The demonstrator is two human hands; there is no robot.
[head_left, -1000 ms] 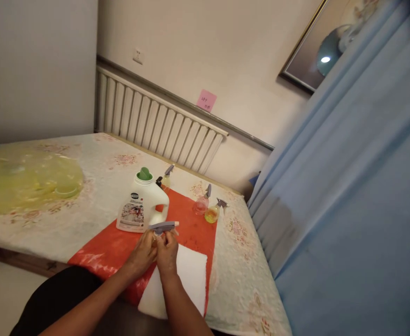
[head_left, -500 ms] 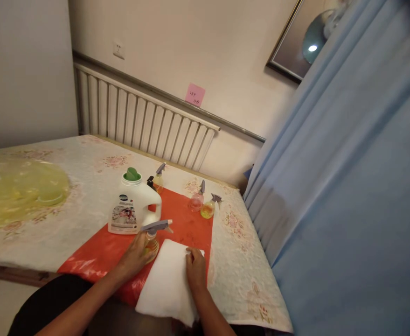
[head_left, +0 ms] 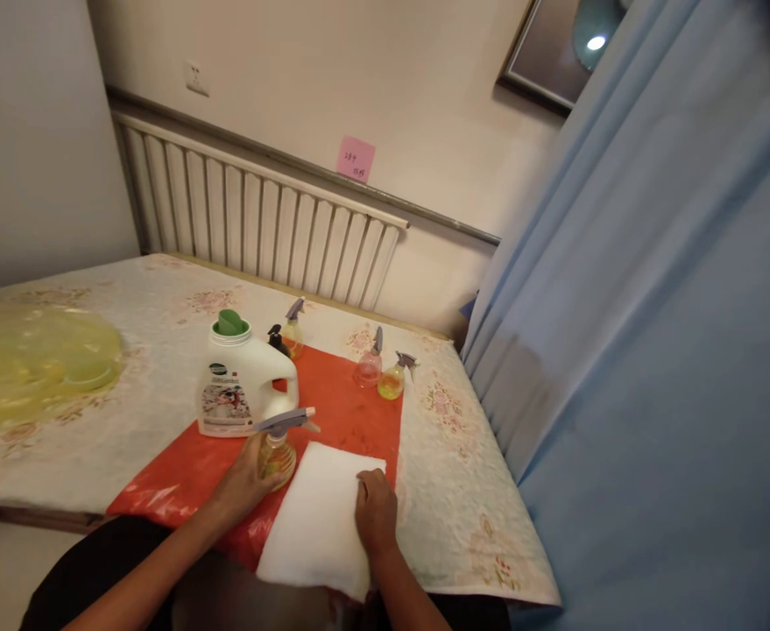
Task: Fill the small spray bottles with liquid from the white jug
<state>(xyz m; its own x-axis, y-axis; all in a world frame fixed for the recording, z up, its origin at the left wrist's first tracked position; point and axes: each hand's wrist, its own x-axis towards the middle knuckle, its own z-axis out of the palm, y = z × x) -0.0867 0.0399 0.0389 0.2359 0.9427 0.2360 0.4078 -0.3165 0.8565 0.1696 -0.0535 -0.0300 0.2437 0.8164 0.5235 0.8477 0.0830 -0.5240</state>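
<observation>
Sprayer (head_left: 277, 461) held in my left fingers (head_left: 266, 484), over the red sheet (head_left: 342, 412).
My left fingers wrap it from its left side, near the jug (head_left: 227, 405). A second ago both my hands were on it; now my right fingers (head_left: 367, 487) are off it, curled at the white cloth's (head_left: 319, 521) right edge. Whether they grip the cloth, I cannot tell.
</observation>
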